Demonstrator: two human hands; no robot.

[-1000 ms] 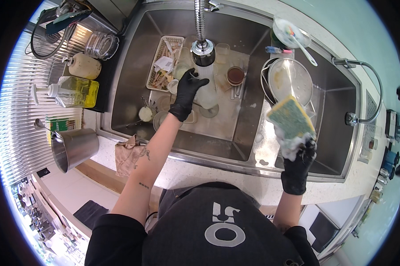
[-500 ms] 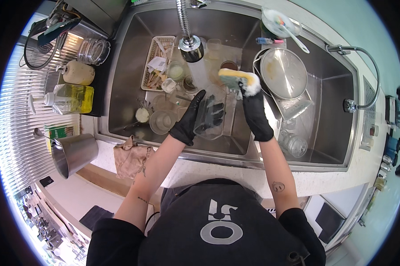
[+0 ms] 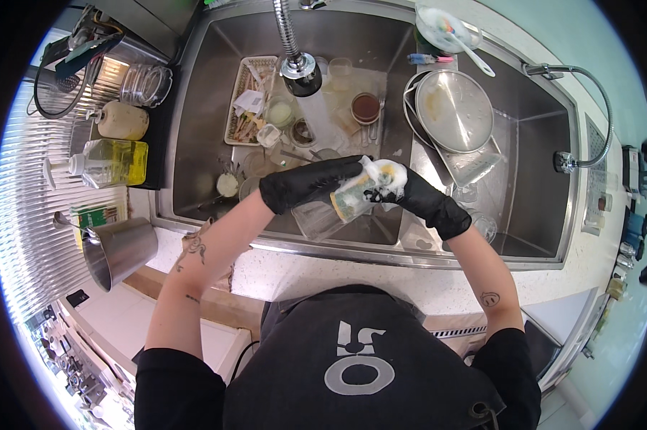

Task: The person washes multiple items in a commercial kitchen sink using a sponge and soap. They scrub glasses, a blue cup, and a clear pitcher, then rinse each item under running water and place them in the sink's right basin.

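Observation:
Both my hands wear black gloves and meet over the left basin. My left hand is closed on a clear plastic container, which is tilted and partly hidden under the hand and the sponge. With my right hand I grip a yellow and green sponge covered in white foam, pressed against the container. Behind them, water runs from a spring-hose faucet onto cups and dishes. A cup of reddish-brown liquid stands near a few pieces of cutlery.
A wicker basket of small items sits at the basin's left. Round metal pans are stacked over the divider. A foamy bowl with a white brush stands at the back. Soap bottles and a metal pitcher line the left counter.
My right hand has brought the sponge down and left onto the container. My left hand has turned, tilting the container lower. The cup of reddish-brown liquid now shows fully.

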